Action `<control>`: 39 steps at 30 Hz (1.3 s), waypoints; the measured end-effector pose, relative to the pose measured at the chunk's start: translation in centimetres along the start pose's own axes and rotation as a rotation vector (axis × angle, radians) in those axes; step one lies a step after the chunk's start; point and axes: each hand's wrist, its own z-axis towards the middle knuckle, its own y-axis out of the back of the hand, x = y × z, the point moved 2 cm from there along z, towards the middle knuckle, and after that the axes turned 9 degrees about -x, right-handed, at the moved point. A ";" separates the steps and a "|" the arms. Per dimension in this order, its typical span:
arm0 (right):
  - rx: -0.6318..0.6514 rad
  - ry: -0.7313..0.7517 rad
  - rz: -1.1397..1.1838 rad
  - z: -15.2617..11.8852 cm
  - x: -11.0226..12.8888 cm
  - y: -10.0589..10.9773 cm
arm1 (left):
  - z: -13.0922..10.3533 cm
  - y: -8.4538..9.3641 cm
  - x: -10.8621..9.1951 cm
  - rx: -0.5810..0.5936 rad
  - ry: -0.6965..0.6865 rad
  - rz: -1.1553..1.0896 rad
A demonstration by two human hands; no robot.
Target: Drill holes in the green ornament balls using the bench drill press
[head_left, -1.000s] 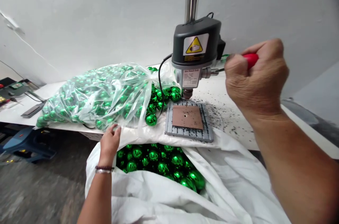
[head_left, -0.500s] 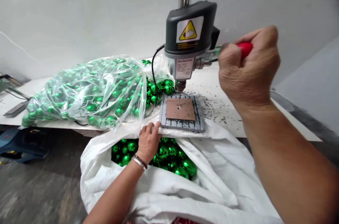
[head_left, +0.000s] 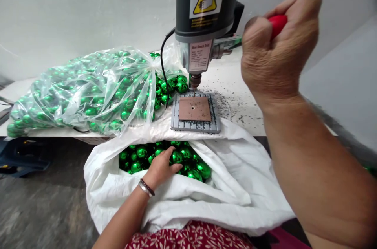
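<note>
My right hand (head_left: 281,41) is closed round the red-gripped feed lever (head_left: 277,26) of a mini bench drill (head_left: 207,3). The drill's chuck and bit (head_left: 194,81) point down over a brown square plate (head_left: 196,108) with a small hole in it. That plate lies on the grey slotted drill base (head_left: 176,124). My left hand (head_left: 161,167) reaches into the mouth of a white sack (head_left: 232,217), thumb and index finger apart beside shiny green balls (head_left: 176,157). Its other fingers are partly hidden, and nothing shows gripped in it.
On the white table (head_left: 235,72), a clear plastic bag (head_left: 88,88) full of green balls lies left of the drill, some spilling near the black cable (head_left: 162,56). Dark shavings (head_left: 232,103) are scattered round the base. A blue stool (head_left: 20,156) stands at the lower left.
My left hand has left the front left corner of the drill base and come down into the sack's opening. My right hand stays on the lever. The camera view has shifted.
</note>
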 end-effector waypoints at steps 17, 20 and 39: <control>-0.032 -0.023 0.000 -0.3 -0.8 -0.3 | 3.8 3.4 -6.5 0.258 0.079 -1.084; -0.071 -0.005 0.005 -0.3 -0.8 -0.2 | 5.1 4.1 -6.9 0.200 0.024 -1.031; -0.034 0.071 0.017 -0.5 -1.6 -0.1 | 11.6 3.8 -10.7 -0.037 -0.087 -0.626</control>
